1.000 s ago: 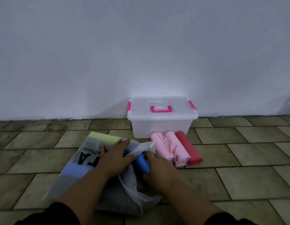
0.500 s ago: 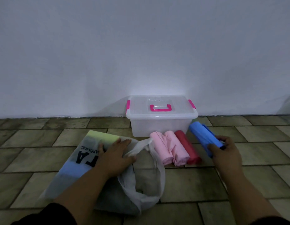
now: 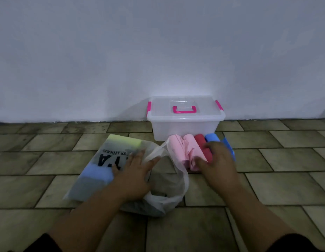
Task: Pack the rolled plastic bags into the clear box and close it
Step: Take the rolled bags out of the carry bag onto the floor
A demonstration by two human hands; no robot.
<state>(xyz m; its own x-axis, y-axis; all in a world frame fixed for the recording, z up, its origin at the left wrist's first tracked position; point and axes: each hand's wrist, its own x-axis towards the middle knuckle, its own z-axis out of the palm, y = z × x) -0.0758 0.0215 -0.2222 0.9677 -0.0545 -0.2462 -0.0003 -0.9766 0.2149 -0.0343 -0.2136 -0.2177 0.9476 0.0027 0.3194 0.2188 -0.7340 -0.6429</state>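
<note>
"Rolled plastic bags (image 3: pixel 187 151), location?" K asks.

R: On the tiled floor (image 3: pixel 285 160), in a row just near of the clear box (image 3: pixel 185 130). Pink rolls (image 3: pixel 178 148) at left, red roll (image 3: pixel 199 140) in the middle, blue roll (image 3: pixel 212 138) at right. They lie side by side, touching. None in the box.

K: Axis?

R: Long axes run near-to-far, far ends toward the box's front wall. The blue one angles slightly rightward.

K: Hands?

R: Right hand (image 3: pixel 218 164) lies on top of the row, fingers curved down over red and blue, thumb by a pink roll. Gripping or merely resting: cannot tell, blurred. Left hand (image 3: pixel 134 173) is spread flat, pressing a frosted pouch (image 3: pixel 103 160) beside a white carrier bag (image 3: pixel 169 197); it holds nothing.

K: Box?

R: Lid (image 3: pixel 163 111) seated, pink latches (image 3: pixel 149 106) at both ends; whether they are clipped, cannot tell. Judgement: the lid must come off first. The box lies straight far of the right hand and the rolls lie under it, so the right hand is nearer to both. The left would have to cross the carrier bag.
</note>
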